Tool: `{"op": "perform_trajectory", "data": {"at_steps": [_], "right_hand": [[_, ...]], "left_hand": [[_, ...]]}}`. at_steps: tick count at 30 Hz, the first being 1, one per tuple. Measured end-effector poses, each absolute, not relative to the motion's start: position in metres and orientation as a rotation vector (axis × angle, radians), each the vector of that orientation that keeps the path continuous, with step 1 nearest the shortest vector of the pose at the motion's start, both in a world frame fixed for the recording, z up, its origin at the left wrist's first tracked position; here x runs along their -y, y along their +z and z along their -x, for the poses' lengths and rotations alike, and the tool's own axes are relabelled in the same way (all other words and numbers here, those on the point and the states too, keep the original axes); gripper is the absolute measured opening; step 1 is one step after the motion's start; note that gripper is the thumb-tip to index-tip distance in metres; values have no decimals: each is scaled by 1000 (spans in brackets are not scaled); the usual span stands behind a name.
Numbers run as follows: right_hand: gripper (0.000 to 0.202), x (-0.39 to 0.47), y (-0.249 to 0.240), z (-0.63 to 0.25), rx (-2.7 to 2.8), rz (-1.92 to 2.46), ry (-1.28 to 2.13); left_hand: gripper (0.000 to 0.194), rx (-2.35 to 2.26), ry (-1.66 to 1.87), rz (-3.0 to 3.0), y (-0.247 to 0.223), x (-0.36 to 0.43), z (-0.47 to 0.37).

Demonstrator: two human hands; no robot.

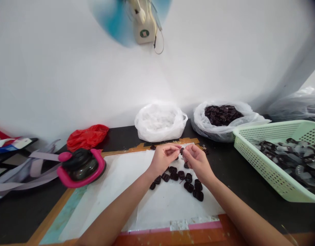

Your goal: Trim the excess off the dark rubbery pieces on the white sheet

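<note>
Above the paper, my right hand (197, 161) pinches a small dark plastic piece (182, 150) between thumb and fingers. My left hand (164, 157) meets it from the other side, its thumb and forefinger pressed together at the edge of that piece. Whatever lies between the left fingertips is too small to make out. Several dark brown, rounded plastic pieces (188, 187) with slots are scattered on the white paper (116, 181) below my hands. A few more of them are partly hidden behind my fingers.
A pale green basket (265, 167) of dark and clear parts stands at right. Behind are a bag of dark pieces (222, 115), a white bag (161, 121) and a red bag (88, 136). A black-and-pink object (81, 165) sits at left. A fan (144, 24) hangs on the wall.
</note>
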State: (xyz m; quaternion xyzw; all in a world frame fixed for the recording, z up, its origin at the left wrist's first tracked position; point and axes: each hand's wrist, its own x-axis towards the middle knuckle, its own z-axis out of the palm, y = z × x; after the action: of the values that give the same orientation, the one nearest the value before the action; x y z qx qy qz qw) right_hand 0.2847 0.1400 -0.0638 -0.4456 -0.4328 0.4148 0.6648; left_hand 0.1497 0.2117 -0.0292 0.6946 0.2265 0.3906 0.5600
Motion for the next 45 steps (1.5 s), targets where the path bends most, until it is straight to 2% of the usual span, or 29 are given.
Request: {"op": "perform_trajectory", "data": {"at_steps": [4,12,19,27,32,38,45], "right_hand": [[31,-140,-66,-285,1068,1054,852],[23,-136,-63,-289,1068,904,1051],[22,-135,-61,-288,1113,967,858],[16,-131,-57,-283,1208,995,670],[20,-131,-57,-282,1275,1042,560],[17,-132,-57,-283,1308,1070,467],[23,-129,-57,-288,1407,1130,476]], "left_hand": [[8,-568,926,-1829,-25,-213,-146],[6,-564,1013,-1941,-21,-208,-145],[14,-440,959,-1771,-20,-208,-146],[14,-433,811,-1512,-24,-215,-145],[15,-420,806,-1549,-21,-216,-142],[14,-458,889,-1688,-24,-214,-144],[8,-450,1099,-2187,-24,-205,-143]]}}
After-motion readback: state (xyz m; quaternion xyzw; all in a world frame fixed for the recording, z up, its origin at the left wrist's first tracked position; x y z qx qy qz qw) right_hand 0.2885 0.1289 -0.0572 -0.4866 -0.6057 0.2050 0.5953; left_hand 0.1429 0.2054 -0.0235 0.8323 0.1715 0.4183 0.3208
